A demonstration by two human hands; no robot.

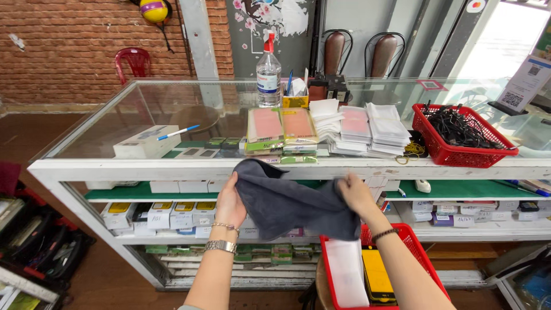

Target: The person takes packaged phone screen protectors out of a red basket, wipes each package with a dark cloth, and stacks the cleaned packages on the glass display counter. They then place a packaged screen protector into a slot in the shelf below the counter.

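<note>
I hold the grey cloth [293,201] gripped in my left hand [229,202] and right hand [356,195], the glass counter [143,109] not yet touched.

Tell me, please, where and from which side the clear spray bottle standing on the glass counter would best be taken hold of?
Probably around the straight middle of the spray bottle, a hand coming from the near side. It stands upright, and its body is wider and steadier to wrap than the narrow red nozzle on top. The yellow box crowds its right, so come slightly from the left.
</note>
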